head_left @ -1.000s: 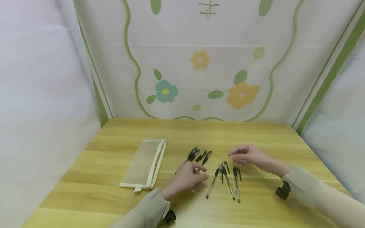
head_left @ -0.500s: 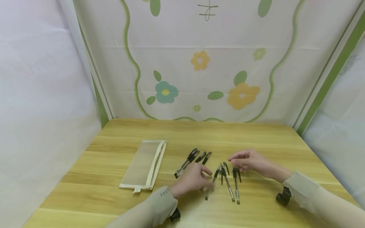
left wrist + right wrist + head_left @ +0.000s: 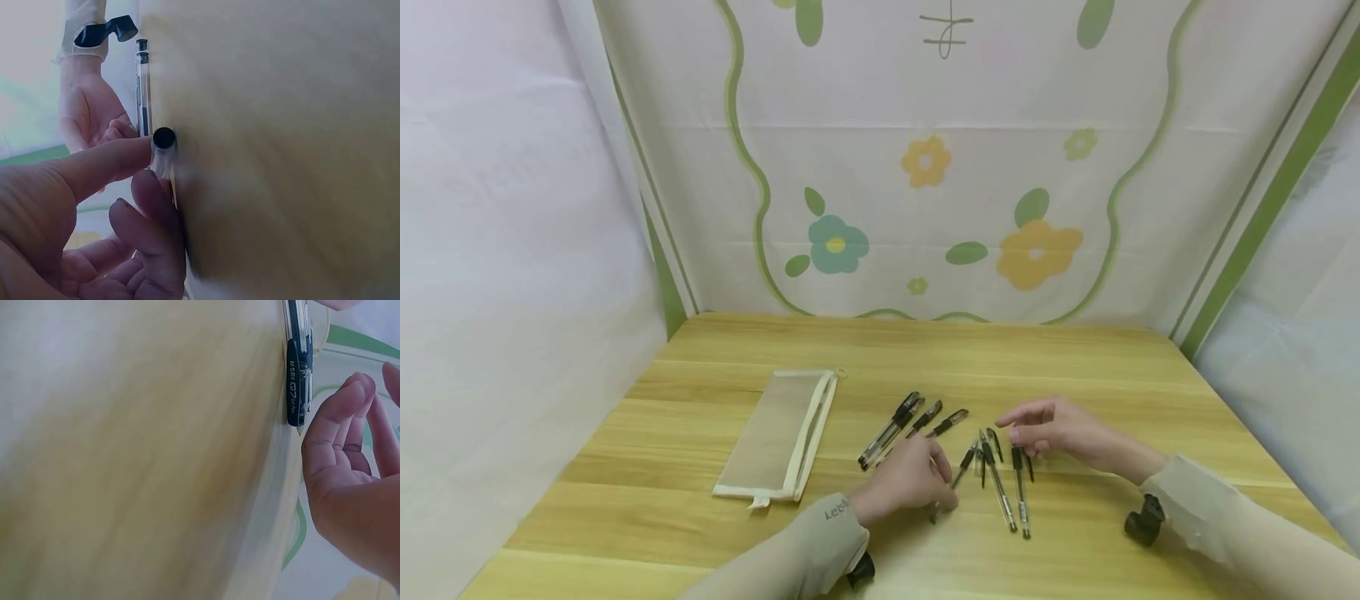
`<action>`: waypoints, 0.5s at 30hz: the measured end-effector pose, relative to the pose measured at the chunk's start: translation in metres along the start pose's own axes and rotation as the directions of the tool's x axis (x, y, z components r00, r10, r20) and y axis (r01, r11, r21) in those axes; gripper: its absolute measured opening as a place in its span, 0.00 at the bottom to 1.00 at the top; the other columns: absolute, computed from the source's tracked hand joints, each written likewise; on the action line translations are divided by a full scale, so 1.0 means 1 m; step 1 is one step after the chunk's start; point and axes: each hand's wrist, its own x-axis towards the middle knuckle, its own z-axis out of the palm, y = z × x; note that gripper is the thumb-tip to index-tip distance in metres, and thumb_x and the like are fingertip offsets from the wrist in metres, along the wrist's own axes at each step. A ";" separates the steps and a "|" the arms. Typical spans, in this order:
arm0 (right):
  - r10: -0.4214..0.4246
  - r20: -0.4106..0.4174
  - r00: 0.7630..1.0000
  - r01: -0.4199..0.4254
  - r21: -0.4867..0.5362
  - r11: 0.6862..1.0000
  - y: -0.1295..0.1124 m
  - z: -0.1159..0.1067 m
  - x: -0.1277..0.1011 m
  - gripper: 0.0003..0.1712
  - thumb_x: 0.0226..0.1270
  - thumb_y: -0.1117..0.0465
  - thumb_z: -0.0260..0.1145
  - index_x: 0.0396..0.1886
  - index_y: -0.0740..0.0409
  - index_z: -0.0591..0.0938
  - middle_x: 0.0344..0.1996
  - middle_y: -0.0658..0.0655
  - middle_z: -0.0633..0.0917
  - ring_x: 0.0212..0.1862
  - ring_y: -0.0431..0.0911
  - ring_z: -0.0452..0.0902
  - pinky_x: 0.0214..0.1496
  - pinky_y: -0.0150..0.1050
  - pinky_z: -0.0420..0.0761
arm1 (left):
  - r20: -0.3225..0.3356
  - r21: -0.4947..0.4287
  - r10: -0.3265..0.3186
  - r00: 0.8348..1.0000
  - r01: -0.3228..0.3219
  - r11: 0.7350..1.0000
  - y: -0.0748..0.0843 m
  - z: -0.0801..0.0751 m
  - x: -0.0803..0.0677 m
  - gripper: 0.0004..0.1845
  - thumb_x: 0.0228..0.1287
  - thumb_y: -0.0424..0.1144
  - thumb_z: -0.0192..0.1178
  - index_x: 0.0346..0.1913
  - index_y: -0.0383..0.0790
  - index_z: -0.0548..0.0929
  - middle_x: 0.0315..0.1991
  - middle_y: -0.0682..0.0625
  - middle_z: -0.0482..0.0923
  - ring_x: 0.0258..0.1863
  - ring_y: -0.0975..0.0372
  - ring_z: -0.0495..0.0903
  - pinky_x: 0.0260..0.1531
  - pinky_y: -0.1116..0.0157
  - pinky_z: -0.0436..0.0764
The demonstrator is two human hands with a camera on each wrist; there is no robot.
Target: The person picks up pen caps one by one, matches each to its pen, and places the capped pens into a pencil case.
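Note:
Several black-capped clear pens lie on the wooden table (image 3: 1075,358). My left hand (image 3: 946,498) pinches the near end of one pen (image 3: 964,463) between thumb and finger; the left wrist view shows that pen's black end (image 3: 164,139) between my fingertips (image 3: 140,150). Two more pens (image 3: 1000,483) lie just to its right. My right hand (image 3: 1037,427) hovers over their caps with relaxed fingers and holds nothing. In the right wrist view a capped pen (image 3: 297,381) lies beside my loose right hand (image 3: 356,456).
A flat mesh pencil pouch (image 3: 778,433) with a cream zipper edge lies to the left. Three other pens (image 3: 895,423) lie fanned between the pouch and my left hand. Cloth walls with a flower print (image 3: 1037,246) enclose the table on three sides.
My left hand moved right from the fanned pens to the middle pen and pinched its near end, turning it slightly. One fanned pen swung outward. My right hand sank a little nearer.

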 end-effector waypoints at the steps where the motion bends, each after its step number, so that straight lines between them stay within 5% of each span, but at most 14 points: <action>1: 0.000 0.000 1.000 0.000 0.001 1.000 0.000 0.000 0.000 0.23 0.68 0.68 0.65 0.59 0.74 0.75 0.38 0.64 0.81 0.32 0.44 0.77 0.33 0.35 0.81 | -0.004 0.016 0.005 1.000 -0.005 1.000 0.000 0.000 0.000 0.12 0.41 0.28 0.78 0.26 0.39 0.82 0.19 0.55 0.78 0.16 0.63 0.75 0.17 0.67 0.76; 9: 0.001 0.006 1.000 -0.001 -0.022 1.000 -0.003 0.004 0.001 0.22 0.66 0.68 0.66 0.58 0.73 0.76 0.37 0.64 0.82 0.32 0.45 0.77 0.34 0.35 0.81 | 0.003 0.055 0.020 1.000 -0.020 0.998 0.004 -0.002 -0.003 0.08 0.45 0.27 0.74 0.22 0.40 0.84 0.17 0.56 0.77 0.14 0.63 0.76 0.16 0.69 0.77; 15: 0.012 -0.067 0.998 -0.018 -0.095 0.995 -0.009 0.015 -0.001 0.21 0.64 0.64 0.70 0.55 0.69 0.80 0.33 0.64 0.82 0.30 0.45 0.77 0.33 0.38 0.81 | 0.026 -0.034 0.014 1.000 -0.013 0.999 0.004 -0.007 -0.009 0.03 0.51 0.27 0.70 0.28 0.35 0.86 0.18 0.53 0.79 0.16 0.60 0.79 0.19 0.68 0.80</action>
